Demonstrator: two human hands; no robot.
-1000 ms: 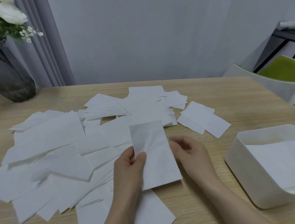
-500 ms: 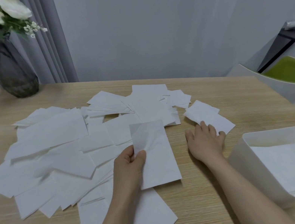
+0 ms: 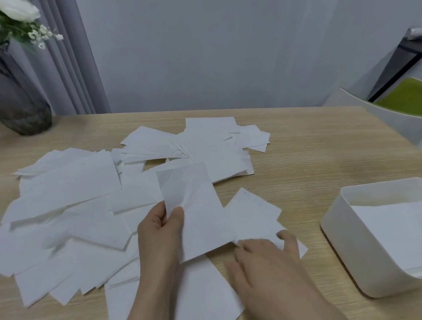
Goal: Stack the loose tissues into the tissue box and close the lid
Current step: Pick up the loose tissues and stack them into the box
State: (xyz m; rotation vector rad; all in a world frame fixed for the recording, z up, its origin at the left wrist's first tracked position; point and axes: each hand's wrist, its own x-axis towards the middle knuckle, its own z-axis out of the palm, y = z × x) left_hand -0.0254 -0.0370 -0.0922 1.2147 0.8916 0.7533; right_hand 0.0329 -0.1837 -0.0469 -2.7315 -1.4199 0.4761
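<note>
Left hand (image 3: 162, 234) pinches folded tissue (image 3: 195, 213) upright as stack base; right hand (image 3: 263, 256), fingers flat, presses another tissue (image 3: 253, 215) toward it.

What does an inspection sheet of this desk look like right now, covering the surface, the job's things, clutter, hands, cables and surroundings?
Surface: light wooden table.
Job's things: loose tissues spread over the table's left and middle; white tissue box at right, open, with tissues inside; no lid clearly seen.
Clutter: glass vase of white flowers at far left corner.
Hands: left hand pinches an upright folded tissue; right hand lies with fingers spread on a flat tissue.
Cables: nothing seen.
Surroundings: grey curtain, plain wall, green-cushioned chair at right.
</note>
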